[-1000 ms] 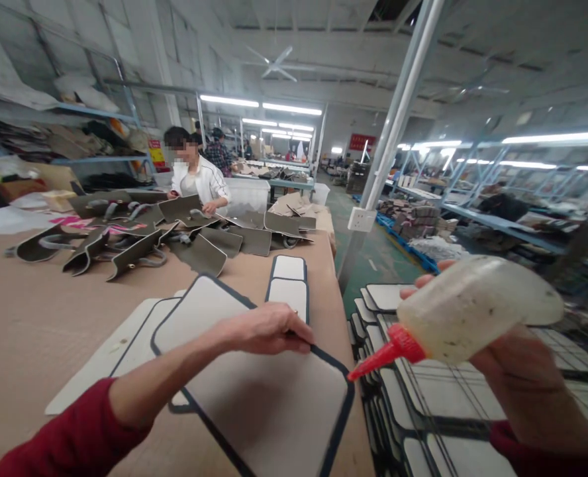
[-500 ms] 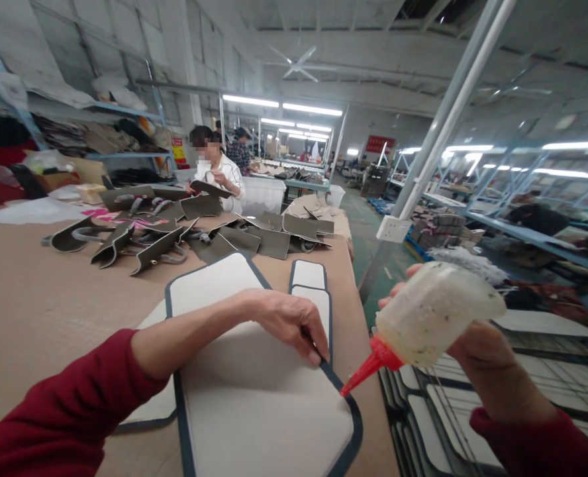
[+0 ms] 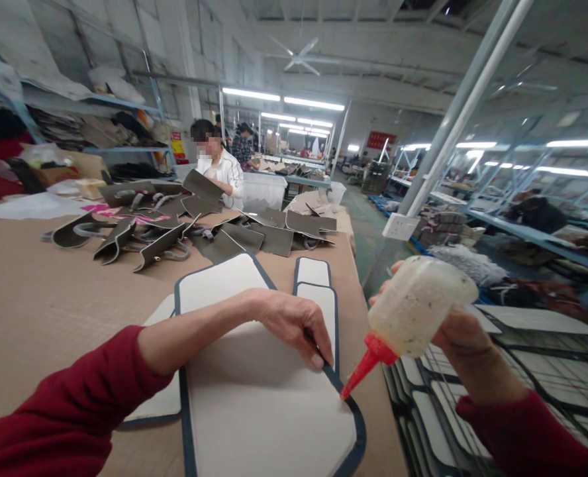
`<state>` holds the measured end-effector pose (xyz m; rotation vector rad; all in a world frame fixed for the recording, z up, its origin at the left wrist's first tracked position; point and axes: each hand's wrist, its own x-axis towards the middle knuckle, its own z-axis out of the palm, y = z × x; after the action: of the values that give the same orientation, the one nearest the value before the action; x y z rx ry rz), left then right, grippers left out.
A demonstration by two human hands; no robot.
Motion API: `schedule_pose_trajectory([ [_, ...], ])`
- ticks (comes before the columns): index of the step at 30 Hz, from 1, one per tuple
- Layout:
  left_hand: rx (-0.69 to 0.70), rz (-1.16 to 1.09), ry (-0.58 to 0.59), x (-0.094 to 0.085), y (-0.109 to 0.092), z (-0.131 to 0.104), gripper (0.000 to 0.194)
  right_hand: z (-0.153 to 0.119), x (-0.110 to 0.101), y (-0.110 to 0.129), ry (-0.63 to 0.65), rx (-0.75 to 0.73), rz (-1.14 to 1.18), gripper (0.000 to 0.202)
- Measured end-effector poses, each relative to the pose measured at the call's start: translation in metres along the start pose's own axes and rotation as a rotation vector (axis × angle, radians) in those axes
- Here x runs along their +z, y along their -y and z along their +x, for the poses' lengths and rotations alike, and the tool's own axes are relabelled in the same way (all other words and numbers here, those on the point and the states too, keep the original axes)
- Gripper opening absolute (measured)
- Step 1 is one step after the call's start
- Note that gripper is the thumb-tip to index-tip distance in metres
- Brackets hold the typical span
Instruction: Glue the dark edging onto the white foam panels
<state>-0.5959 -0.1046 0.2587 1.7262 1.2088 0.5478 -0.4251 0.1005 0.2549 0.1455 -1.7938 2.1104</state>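
My left hand (image 3: 298, 324) reaches across a white panel with a dark blue border (image 3: 269, 404) and pinches its right edge between thumb and fingers. In my right hand (image 3: 460, 334) is a cloudy squeeze bottle (image 3: 418, 305), tipped with its red nozzle (image 3: 366, 364) pointing down to the left. The nozzle tip meets the dark border just below my left fingertips. Whether any liquid comes out is too small to tell. Part of another bordered panel (image 3: 157, 397) shows under the left side of this one. Smaller bordered pieces (image 3: 314, 271) lie beyond my left hand.
Dark olive pieces with grey handles (image 3: 162, 245) are heaped across the far table. Behind them a person in white (image 3: 229, 172) handles one. On my right, a rack (image 3: 557, 391) holds several bordered panels beyond the table edge. A metal post with a socket box (image 3: 400, 227) rises there.
The bottle has shifted slightly left and tilted more steeply, its tip now on the border. My left hand keeps its pinch. Across the table, the person's olive piece has been turned upward.
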Motion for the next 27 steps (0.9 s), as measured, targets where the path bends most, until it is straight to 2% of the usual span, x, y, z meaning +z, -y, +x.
schedule_pose_trajectory([
  [10,0.024,0.017,-0.026,0.005,-0.005,-0.007,0.021,-0.009,0.005,0.004,-0.001,0.003,-0.009,0.065],
  [16,0.011,0.051,-0.098,0.006,-0.005,-0.015,0.019,-0.019,0.009,0.010,-0.044,-0.016,0.007,0.048],
  [22,0.009,0.052,-0.143,0.007,-0.009,-0.020,0.021,-0.020,0.009,0.007,-0.131,-0.100,-0.011,0.062],
  [27,-0.009,0.084,-0.174,0.008,-0.013,-0.024,0.021,-0.029,0.002,0.004,-0.154,-0.098,-0.021,0.061],
])
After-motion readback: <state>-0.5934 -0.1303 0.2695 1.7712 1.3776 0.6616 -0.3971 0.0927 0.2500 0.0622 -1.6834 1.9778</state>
